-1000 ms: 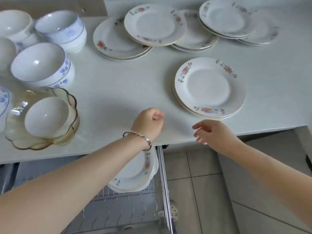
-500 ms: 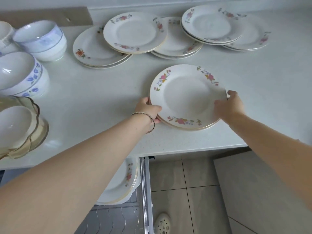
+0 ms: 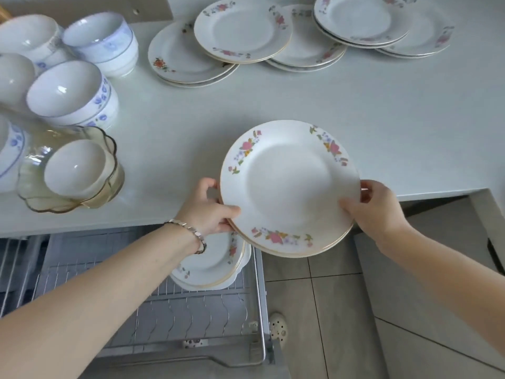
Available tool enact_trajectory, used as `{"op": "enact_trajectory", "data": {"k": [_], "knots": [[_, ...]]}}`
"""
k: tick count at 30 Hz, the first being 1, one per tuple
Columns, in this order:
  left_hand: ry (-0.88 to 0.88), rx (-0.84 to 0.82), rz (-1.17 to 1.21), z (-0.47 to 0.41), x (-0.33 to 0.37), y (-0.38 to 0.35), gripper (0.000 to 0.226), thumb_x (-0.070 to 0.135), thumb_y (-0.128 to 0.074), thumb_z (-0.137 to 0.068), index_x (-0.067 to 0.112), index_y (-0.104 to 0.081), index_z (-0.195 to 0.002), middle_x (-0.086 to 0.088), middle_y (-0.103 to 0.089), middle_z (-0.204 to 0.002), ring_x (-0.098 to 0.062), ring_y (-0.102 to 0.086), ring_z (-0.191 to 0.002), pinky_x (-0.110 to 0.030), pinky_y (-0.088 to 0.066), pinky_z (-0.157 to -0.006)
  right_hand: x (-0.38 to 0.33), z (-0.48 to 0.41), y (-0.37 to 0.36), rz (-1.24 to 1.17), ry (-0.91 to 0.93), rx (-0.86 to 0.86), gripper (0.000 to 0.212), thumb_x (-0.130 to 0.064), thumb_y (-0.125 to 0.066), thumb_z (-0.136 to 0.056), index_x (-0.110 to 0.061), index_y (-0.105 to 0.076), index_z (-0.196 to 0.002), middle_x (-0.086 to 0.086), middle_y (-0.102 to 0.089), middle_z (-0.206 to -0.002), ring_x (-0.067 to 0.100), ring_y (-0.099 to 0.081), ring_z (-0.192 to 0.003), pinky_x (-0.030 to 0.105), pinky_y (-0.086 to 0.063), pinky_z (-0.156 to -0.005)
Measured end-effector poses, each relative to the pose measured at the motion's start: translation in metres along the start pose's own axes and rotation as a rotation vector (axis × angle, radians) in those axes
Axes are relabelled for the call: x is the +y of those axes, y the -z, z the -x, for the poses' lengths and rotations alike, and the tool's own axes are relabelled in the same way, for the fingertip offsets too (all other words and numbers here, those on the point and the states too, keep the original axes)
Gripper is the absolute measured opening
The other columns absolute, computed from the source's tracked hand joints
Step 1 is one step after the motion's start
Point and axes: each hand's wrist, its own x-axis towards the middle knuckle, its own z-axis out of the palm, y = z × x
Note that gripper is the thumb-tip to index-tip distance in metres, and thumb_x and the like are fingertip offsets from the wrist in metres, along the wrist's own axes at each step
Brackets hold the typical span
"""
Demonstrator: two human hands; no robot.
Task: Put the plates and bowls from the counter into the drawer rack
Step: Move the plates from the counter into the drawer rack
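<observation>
A small stack of white floral plates (image 3: pixel 287 184) is held over the counter's front edge, partly past it. My left hand (image 3: pixel 210 209) grips its left rim and my right hand (image 3: pixel 374 209) grips its right rim. Below, the open drawer rack (image 3: pixel 191 318) of wire holds a stack of floral plates (image 3: pixel 213 263) at its back right. Several more plate stacks (image 3: pixel 240 31) lie along the back of the white counter (image 3: pixel 355 110). White and blue-patterned bowls (image 3: pixel 71 94) stand at the left.
An amber glass bowl (image 3: pixel 109 176) with a white bowl inside sits near the counter's front left edge. Tiled floor (image 3: pixel 328 310) lies to the right of the drawer, with a perforated slipper (image 3: pixel 278 326) beside the rack's corner. A cabinet front stands at the lower right.
Both hands went from empty above the drawer to gripping the plate stack on the counter. The stack has since been lifted and drawn toward the counter's front edge.
</observation>
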Motion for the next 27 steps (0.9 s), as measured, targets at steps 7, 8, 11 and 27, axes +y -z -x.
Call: {"op": "enact_trajectory", "data": {"k": [7,8,11,27], "knots": [[0.107,-0.123,-0.185,0.059,-0.055,0.117,0.046,-0.017,-0.06,-0.077,0.023,-0.043,-0.09,-0.009,-0.065,-0.093,-0.025,-0.067,-0.082,-0.043,-0.061,-0.065,0.007,0.102,-0.071,0.06,-0.079,-0.145,0.048,-0.006,-0.07,-0.078,-0.01,-0.047,-0.119,0.007,-0.062,-0.107,0.025,-0.061,-0.1,0.043,-0.052,-0.09],[0.146,-0.127,-0.189,0.063,-0.066,0.135,0.046,-0.018,-0.06,-0.077,0.023,-0.043,-0.091,-0.01,-0.065,-0.094,-0.026,-0.067,-0.082,-0.044,-0.061,-0.066,0.01,0.115,-0.087,0.066,-0.111,-0.162,0.045,-0.005,-0.07,-0.077,-0.011,-0.046,-0.115,0.007,-0.062,-0.106,0.026,-0.062,-0.099,0.043,-0.052,-0.089],[0.268,-0.144,-0.181,0.068,-0.093,0.174,0.048,-0.02,-0.057,-0.077,0.02,-0.042,-0.099,-0.014,-0.065,-0.092,-0.028,-0.067,-0.076,-0.041,-0.059,-0.061,0.023,0.146,-0.129,0.081,-0.22,-0.204,0.045,-0.006,-0.069,-0.077,-0.009,-0.046,-0.116,0.006,-0.064,-0.104,0.025,-0.063,-0.095,0.043,-0.053,-0.088],[0.319,0.008,-0.484,-0.074,-0.18,0.205,0.065,-0.01,-0.058,-0.082,0.01,-0.036,-0.139,-0.012,-0.044,-0.139,-0.031,-0.055,-0.11,-0.041,-0.054,-0.085,0.083,0.097,-0.287,-0.001,-0.532,-0.055,0.056,-0.005,-0.06,-0.081,-0.003,-0.041,-0.134,0.012,-0.059,-0.112,0.027,-0.058,-0.092,0.031,-0.046,-0.077]]}}
